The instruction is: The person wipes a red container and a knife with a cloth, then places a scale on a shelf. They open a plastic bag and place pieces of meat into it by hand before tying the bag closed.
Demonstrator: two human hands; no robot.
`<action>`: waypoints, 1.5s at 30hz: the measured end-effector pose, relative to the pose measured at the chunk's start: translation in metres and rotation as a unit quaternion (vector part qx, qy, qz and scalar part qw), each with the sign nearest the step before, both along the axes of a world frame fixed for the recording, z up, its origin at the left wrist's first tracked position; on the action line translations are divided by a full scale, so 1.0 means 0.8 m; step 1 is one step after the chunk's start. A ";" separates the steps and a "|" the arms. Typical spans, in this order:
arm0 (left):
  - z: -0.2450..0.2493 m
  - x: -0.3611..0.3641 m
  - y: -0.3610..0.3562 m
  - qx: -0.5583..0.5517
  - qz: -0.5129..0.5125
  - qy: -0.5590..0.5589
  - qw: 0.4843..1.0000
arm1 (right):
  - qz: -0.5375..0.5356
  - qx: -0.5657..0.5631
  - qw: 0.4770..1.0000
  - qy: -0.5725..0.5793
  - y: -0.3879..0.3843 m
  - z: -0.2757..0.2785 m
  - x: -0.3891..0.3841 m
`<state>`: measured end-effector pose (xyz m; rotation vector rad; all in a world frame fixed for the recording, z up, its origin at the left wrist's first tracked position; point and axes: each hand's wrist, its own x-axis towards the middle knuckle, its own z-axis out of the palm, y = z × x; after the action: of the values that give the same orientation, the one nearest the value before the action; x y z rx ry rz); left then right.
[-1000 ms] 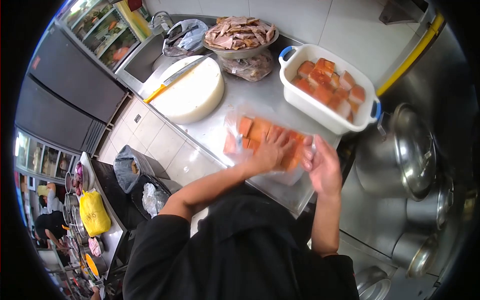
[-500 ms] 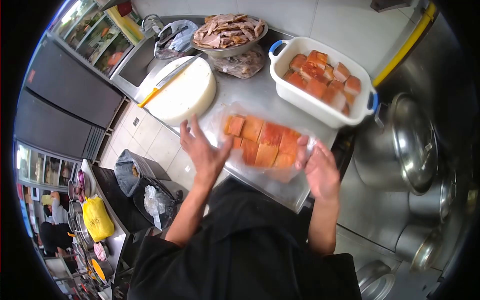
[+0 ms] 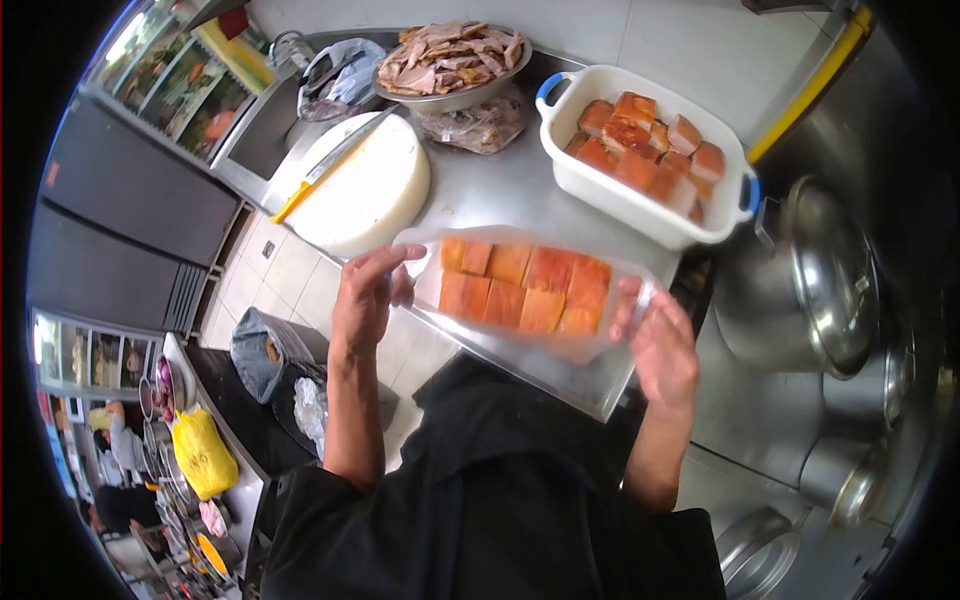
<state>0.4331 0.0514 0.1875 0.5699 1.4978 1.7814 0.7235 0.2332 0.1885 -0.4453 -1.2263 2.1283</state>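
Square, orange-brown chunks of cooked, skin-on meat [image 3: 525, 290] lie in two rows inside a clear plastic bag [image 3: 575, 345], just in front of my body over the steel counter's near edge. My left hand [image 3: 365, 300] pinches the bag's left corner between thumb and fingers. At the other end, my right hand [image 3: 660, 345] has its fingers closed on the bag's right edge. Beyond the bag stands a white tub [image 3: 640, 215] with blue handles, holding more chunks of the same meat.
A yellow-handled knife [image 3: 330, 165] rests on a thick, round white cutting board [image 3: 385, 195]. Sliced meat fills a metal bowl [image 3: 455, 100] at the back. Large steel pots [image 3: 780, 300] stand right; a lined bin [image 3: 270, 350] is on the left. A co-worker [image 3: 125, 500] is far left.
My left hand has moved from open beside the bag to pinching its left corner. The bag is now stretched between both hands; my right hand has shifted slightly right.
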 end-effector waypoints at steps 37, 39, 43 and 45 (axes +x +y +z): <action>0.046 -0.096 0.078 -0.048 -0.212 -0.019 0.976 | -0.212 0.056 0.942 -0.254 -0.047 0.026 -0.061; 0.050 -0.077 0.086 -0.071 -0.210 -0.003 0.975 | -0.157 0.153 0.929 -0.298 -0.047 0.024 -0.080; 0.045 -0.037 0.111 -0.142 -0.248 0.111 0.952 | -0.071 0.293 0.886 -0.353 -0.035 0.026 -0.123; 0.058 -0.029 0.120 -0.169 -0.215 0.152 0.950 | -0.067 0.268 0.893 -0.356 -0.023 0.022 -0.119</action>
<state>0.4096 0.1471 0.2339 0.9392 1.6808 1.1088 0.6286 0.2147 0.2058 -1.0664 -2.0334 1.4298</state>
